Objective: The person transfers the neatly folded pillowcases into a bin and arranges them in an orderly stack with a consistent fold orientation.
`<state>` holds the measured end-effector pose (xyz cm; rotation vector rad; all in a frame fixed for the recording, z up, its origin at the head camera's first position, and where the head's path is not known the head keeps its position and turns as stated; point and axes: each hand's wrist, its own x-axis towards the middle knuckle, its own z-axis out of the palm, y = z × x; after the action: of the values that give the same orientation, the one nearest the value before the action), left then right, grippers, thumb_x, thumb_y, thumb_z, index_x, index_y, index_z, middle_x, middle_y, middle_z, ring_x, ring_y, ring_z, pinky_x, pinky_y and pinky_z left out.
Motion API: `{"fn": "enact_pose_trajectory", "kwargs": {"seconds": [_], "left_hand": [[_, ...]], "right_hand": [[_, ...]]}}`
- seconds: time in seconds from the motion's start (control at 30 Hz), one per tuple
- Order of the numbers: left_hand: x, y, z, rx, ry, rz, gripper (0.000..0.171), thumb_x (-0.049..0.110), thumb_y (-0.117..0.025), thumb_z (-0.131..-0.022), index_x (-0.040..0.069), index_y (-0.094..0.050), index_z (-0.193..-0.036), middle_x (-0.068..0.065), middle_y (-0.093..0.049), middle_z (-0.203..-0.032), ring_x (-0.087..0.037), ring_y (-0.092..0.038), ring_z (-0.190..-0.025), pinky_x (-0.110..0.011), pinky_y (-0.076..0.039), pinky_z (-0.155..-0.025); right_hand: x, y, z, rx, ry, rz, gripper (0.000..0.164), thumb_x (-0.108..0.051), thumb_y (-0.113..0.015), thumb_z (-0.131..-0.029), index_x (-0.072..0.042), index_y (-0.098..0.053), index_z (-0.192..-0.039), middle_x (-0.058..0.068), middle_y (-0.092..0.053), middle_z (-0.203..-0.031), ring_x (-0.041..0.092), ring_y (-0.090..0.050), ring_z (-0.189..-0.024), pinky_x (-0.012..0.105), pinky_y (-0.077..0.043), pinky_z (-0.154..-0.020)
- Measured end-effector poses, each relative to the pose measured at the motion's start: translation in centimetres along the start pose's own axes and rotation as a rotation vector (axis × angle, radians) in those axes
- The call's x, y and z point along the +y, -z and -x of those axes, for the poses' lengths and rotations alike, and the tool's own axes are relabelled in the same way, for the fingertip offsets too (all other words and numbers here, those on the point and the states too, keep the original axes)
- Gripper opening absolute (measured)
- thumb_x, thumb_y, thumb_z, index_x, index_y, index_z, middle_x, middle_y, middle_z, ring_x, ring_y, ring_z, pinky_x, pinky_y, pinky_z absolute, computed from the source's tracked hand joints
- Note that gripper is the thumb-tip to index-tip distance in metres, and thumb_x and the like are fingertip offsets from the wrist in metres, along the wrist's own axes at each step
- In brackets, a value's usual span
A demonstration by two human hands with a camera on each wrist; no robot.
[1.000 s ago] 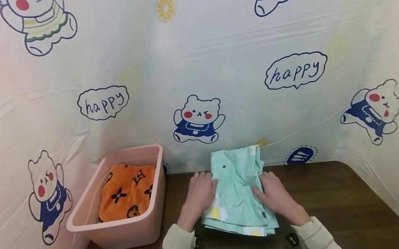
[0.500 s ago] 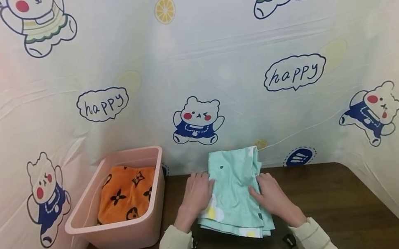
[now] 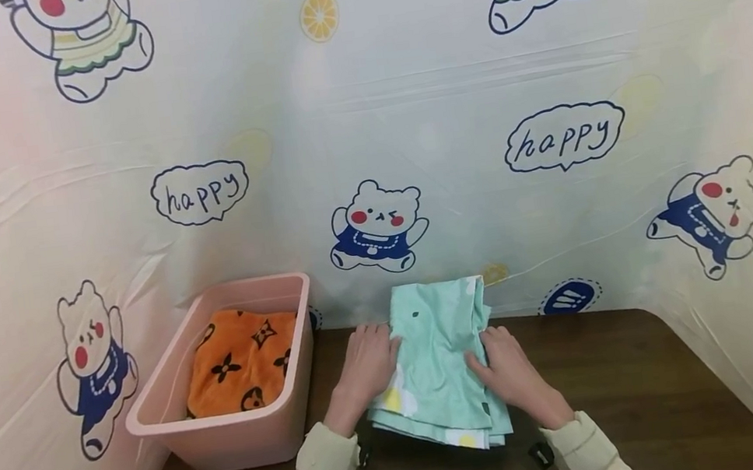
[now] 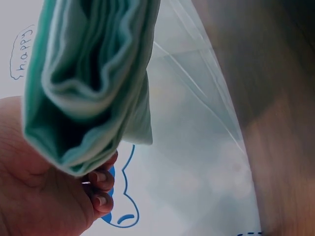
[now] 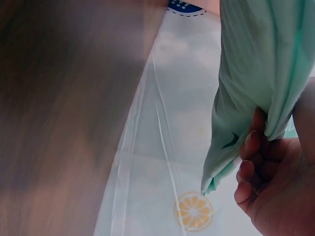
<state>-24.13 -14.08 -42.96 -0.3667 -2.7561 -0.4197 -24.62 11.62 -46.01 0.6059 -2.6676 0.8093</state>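
Observation:
A folded mint-green cloth [image 3: 441,360] with white and yellow patches hangs a little above the table, its layers showing along the lower edge. My left hand [image 3: 367,365] grips its left side and my right hand [image 3: 511,369] its right, thumbs on the near face. Seen from the left wrist, the rolled layers of the cloth [image 4: 93,113] lie between the thumb side and the curled fingers [image 4: 102,189]. In the right wrist view the fingers [image 5: 252,142] pinch a gathered edge, and a loose corner droops beside them.
On the left of the brown table [image 3: 635,391] stands a pink plastic bin [image 3: 233,445]. Inside it lies an orange cloth [image 3: 237,362] with black motifs. A pale printed curtain [image 3: 457,201] surrounds the table at the back and sides.
Both hands and the folded cloth have shifted slightly to the left together. The grip on the cloth looks the same, and the bin stays where it was.

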Motion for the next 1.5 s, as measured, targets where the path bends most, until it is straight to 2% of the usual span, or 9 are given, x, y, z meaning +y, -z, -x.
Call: {"fn": "enact_pose_trajectory", "kwargs": {"seconds": [0.3,0.73,0.87,1.2,1.5], "left_hand": [[-0.3,0.5,-0.2,0.021,-0.002,-0.003,0.033,0.029,-0.053,-0.106,-0.001,-0.065,-0.115,-0.01,-0.064,-0.098,-0.024,-0.049,-0.086,-0.04,-0.044,-0.085],[-0.7,0.9,0.4,0.025,-0.011,-0.012,0.033,0.028,-0.053,-0.106,-0.001,-0.064,-0.116,-0.013,-0.065,-0.102,-0.026,-0.052,-0.09,-0.042,-0.045,-0.086],[-0.8,1.1,0.4,0.035,-0.016,-0.016,0.032,0.028,-0.053,-0.107,-0.001,-0.064,-0.115,-0.012,-0.065,-0.101,-0.026,-0.051,-0.09,-0.042,-0.045,-0.086],[-1.0,1.9,0.8,0.036,0.021,-0.009,0.033,0.029,-0.053,-0.106,-0.001,-0.065,-0.115,-0.011,-0.064,-0.101,-0.025,-0.049,-0.089,-0.041,-0.045,-0.086],[-1.2,3.3,0.4,0.056,0.032,-0.037,0.032,0.029,-0.054,-0.106,-0.001,-0.064,-0.114,-0.01,-0.062,-0.096,-0.024,-0.044,-0.083,-0.037,-0.04,-0.08]], "right_hand": [[-0.4,0.0,-0.3,0.008,-0.006,-0.011,0.025,-0.022,-0.063,-0.099,0.001,-0.064,-0.108,0.006,-0.06,-0.094,0.018,-0.043,-0.083,0.034,-0.039,-0.076],[-1.0,-0.6,-0.2,-0.002,-0.006,-0.018,0.021,-0.021,-0.063,-0.099,-0.001,-0.064,-0.105,0.004,-0.058,-0.092,0.017,-0.041,-0.082,0.034,-0.038,-0.076],[-1.3,-0.4,-0.2,0.029,0.012,-0.026,0.021,-0.02,-0.063,-0.099,0.0,-0.064,-0.104,0.004,-0.058,-0.09,0.017,-0.041,-0.081,0.034,-0.037,-0.074],[-1.8,-0.8,-0.2,0.084,0.077,-0.028,0.017,-0.019,-0.062,-0.099,-0.002,-0.063,-0.101,0.001,-0.055,-0.088,0.015,-0.039,-0.079,0.032,-0.037,-0.073],[-2.4,-0.6,-0.8,0.113,0.117,-0.049,0.022,-0.018,-0.061,-0.099,-0.001,-0.062,-0.112,0.005,-0.059,-0.097,0.019,-0.043,-0.087,0.036,-0.04,-0.08]]}}
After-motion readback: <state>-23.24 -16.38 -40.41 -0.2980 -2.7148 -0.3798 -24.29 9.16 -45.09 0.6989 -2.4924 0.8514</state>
